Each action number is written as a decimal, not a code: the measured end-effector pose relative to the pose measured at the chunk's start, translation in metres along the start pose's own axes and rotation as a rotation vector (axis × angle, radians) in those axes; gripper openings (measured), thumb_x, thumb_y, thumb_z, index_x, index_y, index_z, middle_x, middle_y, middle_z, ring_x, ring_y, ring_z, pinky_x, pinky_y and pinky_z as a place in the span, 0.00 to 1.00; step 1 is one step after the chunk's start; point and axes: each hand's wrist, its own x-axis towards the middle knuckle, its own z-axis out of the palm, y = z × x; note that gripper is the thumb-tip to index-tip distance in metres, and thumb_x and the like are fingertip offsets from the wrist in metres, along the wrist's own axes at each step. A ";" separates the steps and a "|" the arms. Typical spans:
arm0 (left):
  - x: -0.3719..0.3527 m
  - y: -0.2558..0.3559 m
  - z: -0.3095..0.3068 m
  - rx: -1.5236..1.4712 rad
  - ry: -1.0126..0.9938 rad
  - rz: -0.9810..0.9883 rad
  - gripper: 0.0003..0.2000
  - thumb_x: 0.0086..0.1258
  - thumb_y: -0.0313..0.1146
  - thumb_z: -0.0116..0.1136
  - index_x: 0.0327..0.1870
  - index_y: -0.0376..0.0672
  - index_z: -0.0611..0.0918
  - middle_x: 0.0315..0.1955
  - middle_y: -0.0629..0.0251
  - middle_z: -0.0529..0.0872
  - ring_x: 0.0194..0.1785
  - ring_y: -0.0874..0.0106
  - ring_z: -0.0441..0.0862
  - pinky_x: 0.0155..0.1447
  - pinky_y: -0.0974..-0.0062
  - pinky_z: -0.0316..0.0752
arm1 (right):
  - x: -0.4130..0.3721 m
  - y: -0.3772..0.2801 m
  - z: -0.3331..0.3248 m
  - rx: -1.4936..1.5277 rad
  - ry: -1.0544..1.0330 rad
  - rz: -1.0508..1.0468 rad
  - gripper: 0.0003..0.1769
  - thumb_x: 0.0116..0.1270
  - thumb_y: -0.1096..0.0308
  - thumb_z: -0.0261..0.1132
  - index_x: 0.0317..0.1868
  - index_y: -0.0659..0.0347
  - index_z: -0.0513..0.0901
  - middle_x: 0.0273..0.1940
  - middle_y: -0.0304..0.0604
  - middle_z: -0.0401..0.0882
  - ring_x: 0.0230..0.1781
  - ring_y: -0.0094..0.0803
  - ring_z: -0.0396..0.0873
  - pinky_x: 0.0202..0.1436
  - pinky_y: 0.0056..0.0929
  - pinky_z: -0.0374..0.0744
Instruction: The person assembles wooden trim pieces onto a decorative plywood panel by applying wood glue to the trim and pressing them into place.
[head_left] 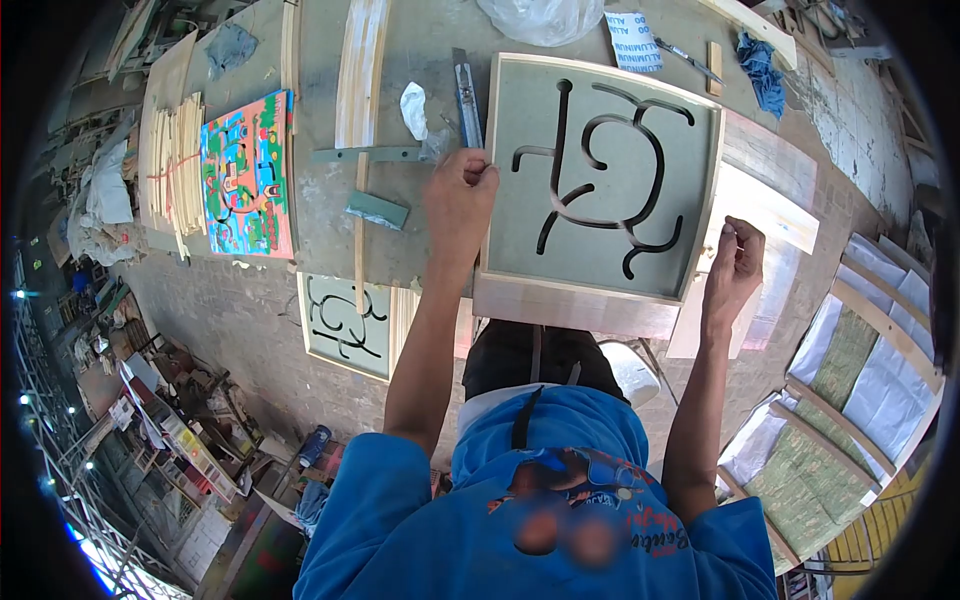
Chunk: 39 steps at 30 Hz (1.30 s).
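A shallow wooden-framed board [625,130] with curved dark grooves cut in its grey-green face lies on the workbench in front of me. My left hand [463,190] is closed at the frame's left edge, its fingers curled; anything between them is too small to make out. Just off the frame's lower right side, my right hand [738,250] has its thumb and fingertips pressed together, and what they may hold cannot be made out. A utility knife [468,105] lies above my left hand, with a crumpled white scrap [413,111] beside it.
Left on the bench [320,215] are a green block [377,210], a metal strip [330,155], thin wood sticks [178,170] and a colourful printed board [245,180]. A second grooved board [345,325] sits below the bench edge. A pen-like tool [685,58] and blue cloth [762,75] lie upper right.
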 end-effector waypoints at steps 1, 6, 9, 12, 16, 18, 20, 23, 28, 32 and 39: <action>0.000 -0.001 0.001 -0.001 0.001 0.000 0.09 0.61 0.26 0.66 0.41 0.33 0.85 0.33 0.55 0.86 0.33 0.66 0.85 0.41 0.69 0.80 | 0.000 -0.002 0.001 0.018 -0.005 0.015 0.10 0.74 0.68 0.60 0.44 0.67 0.83 0.44 0.44 0.81 0.38 0.26 0.77 0.41 0.28 0.77; 0.001 -0.001 0.001 -0.006 -0.012 0.006 0.09 0.60 0.25 0.65 0.40 0.32 0.85 0.33 0.55 0.86 0.32 0.66 0.85 0.40 0.69 0.80 | 0.005 -0.004 0.005 0.036 -0.012 0.013 0.10 0.74 0.68 0.60 0.44 0.66 0.83 0.45 0.44 0.81 0.38 0.25 0.76 0.42 0.27 0.76; 0.002 -0.004 0.001 -0.004 -0.037 -0.026 0.12 0.61 0.28 0.67 0.44 0.33 0.85 0.35 0.56 0.89 0.34 0.69 0.86 0.42 0.72 0.81 | 0.010 -0.014 0.010 0.049 -0.034 -0.024 0.10 0.73 0.68 0.62 0.46 0.67 0.83 0.42 0.44 0.82 0.36 0.24 0.76 0.40 0.26 0.77; 0.002 -0.001 0.002 -0.029 -0.004 0.006 0.09 0.59 0.25 0.66 0.39 0.32 0.85 0.32 0.55 0.86 0.31 0.66 0.85 0.39 0.69 0.80 | 0.020 -0.035 0.028 0.131 -0.158 -0.010 0.12 0.71 0.68 0.66 0.49 0.68 0.83 0.34 0.42 0.84 0.32 0.22 0.78 0.38 0.24 0.77; 0.002 -0.005 0.004 -0.055 0.001 -0.011 0.09 0.59 0.25 0.66 0.39 0.32 0.84 0.32 0.55 0.86 0.30 0.66 0.84 0.39 0.69 0.80 | 0.043 -0.061 0.084 0.263 -0.317 -0.024 0.12 0.71 0.68 0.66 0.49 0.67 0.83 0.33 0.45 0.86 0.32 0.21 0.81 0.37 0.24 0.79; 0.000 -0.007 0.005 -0.072 0.017 -0.026 0.10 0.58 0.26 0.67 0.41 0.33 0.84 0.32 0.56 0.85 0.30 0.66 0.84 0.38 0.69 0.80 | 0.052 -0.075 0.120 0.304 -0.364 -0.126 0.11 0.69 0.68 0.67 0.48 0.65 0.83 0.31 0.48 0.86 0.28 0.27 0.83 0.35 0.27 0.80; -0.002 -0.008 0.004 -0.095 0.015 -0.047 0.13 0.60 0.27 0.68 0.44 0.34 0.84 0.33 0.57 0.86 0.31 0.69 0.85 0.39 0.71 0.80 | 0.058 -0.095 0.149 0.193 -0.408 -0.160 0.11 0.67 0.67 0.67 0.46 0.64 0.83 0.31 0.51 0.86 0.29 0.37 0.85 0.36 0.33 0.81; -0.005 -0.011 0.003 -0.111 0.028 -0.035 0.15 0.61 0.28 0.70 0.49 0.35 0.84 0.34 0.59 0.86 0.32 0.71 0.84 0.39 0.73 0.80 | 0.065 -0.111 0.188 0.122 -0.421 -0.259 0.14 0.67 0.66 0.66 0.51 0.61 0.81 0.30 0.52 0.85 0.29 0.47 0.84 0.35 0.41 0.81; -0.007 -0.015 -0.001 -0.145 0.101 0.044 0.15 0.61 0.26 0.70 0.50 0.39 0.84 0.33 0.60 0.82 0.31 0.70 0.84 0.36 0.73 0.79 | 0.067 -0.134 0.217 -0.007 -0.417 -0.342 0.17 0.68 0.66 0.65 0.55 0.59 0.80 0.30 0.52 0.85 0.29 0.48 0.85 0.34 0.44 0.81; -0.007 -0.017 -0.002 -0.170 0.083 0.048 0.15 0.61 0.25 0.70 0.50 0.41 0.84 0.34 0.60 0.81 0.33 0.67 0.84 0.35 0.72 0.79 | 0.072 -0.137 0.226 -0.152 -0.416 -0.382 0.17 0.68 0.65 0.64 0.56 0.58 0.80 0.29 0.51 0.86 0.28 0.48 0.86 0.35 0.43 0.82; -0.005 -0.023 -0.005 -0.204 0.050 0.048 0.14 0.61 0.29 0.69 0.47 0.43 0.83 0.36 0.63 0.81 0.38 0.61 0.84 0.38 0.64 0.80 | 0.071 -0.145 0.229 -0.294 -0.422 -0.386 0.17 0.68 0.66 0.64 0.56 0.59 0.82 0.27 0.52 0.86 0.27 0.47 0.86 0.34 0.41 0.82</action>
